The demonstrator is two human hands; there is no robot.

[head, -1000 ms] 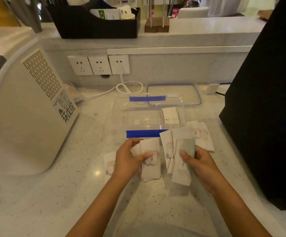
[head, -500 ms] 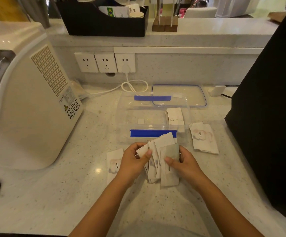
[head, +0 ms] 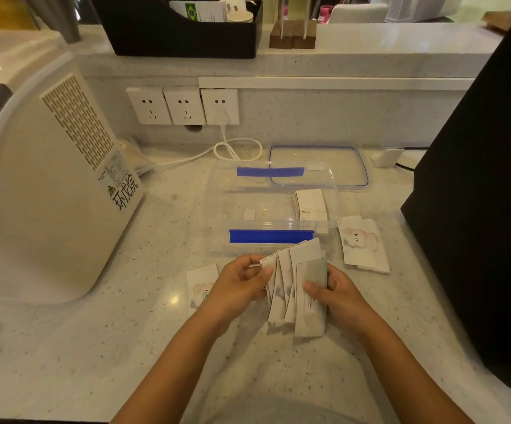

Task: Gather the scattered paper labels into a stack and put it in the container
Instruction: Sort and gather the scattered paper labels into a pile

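Note:
Both hands hold a fanned bunch of white paper labels [head: 297, 289] just above the counter, in front of the container. My left hand [head: 238, 289] grips its left edge, my right hand [head: 336, 293] its right edge with the thumb across the front label. The clear plastic container [head: 217, 209] with blue tape strips stands open behind the bunch, and a few labels [head: 310, 205] lie inside at its right end. One loose label [head: 200, 283] lies on the counter left of my left hand. Two overlapping labels [head: 362, 244] printed "love" lie to the right of the container.
The container's clear lid [head: 346, 165] lies behind it. A big cream appliance [head: 49, 179] fills the left side, a tall black box [head: 486, 194] the right. Wall sockets [head: 183, 105] and a looped white cable [head: 235, 149] sit at the back. A black tray [head: 171, 29] stands on the upper ledge.
My two hands have come together, merging the labels each held separately into one fanned bunch. The two labels to the right of the container are uncovered now.

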